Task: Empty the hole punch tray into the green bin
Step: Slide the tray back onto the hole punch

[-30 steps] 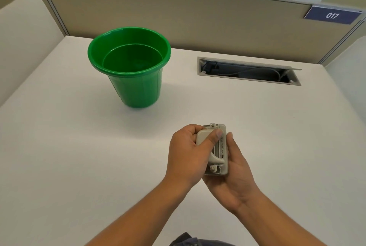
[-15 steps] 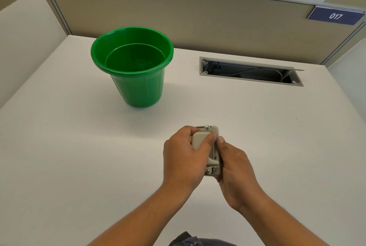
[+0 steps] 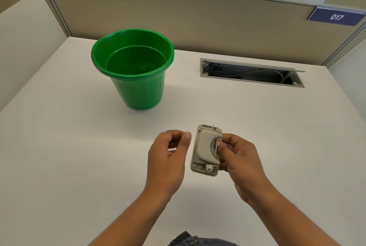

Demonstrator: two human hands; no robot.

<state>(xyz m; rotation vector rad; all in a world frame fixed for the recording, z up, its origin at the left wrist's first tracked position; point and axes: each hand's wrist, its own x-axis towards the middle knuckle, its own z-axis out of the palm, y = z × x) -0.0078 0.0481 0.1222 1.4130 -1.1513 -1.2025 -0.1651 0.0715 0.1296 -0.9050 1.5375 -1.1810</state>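
A small grey hole punch (image 3: 206,149) is held upright-on-edge just above the white desk, its handle side facing me. My right hand (image 3: 236,158) grips it from its right side, fingers wrapped on the edge. My left hand (image 3: 168,152) is just left of the punch, apart from it, fingers curled loosely with nothing in them. The green bin (image 3: 134,67) stands upright at the back left of the desk, well beyond both hands. The punch's tray is not visible from here.
A white desk (image 3: 79,156) carries everything. A recessed cable slot (image 3: 251,72) lies at the back right. Beige partition walls (image 3: 217,22) close off the back and sides, with a blue "017" plate (image 3: 336,17).
My left hand has let go of the hole punch and moved to the left. The right hand now holds the punch alone, turned so its handle side shows.
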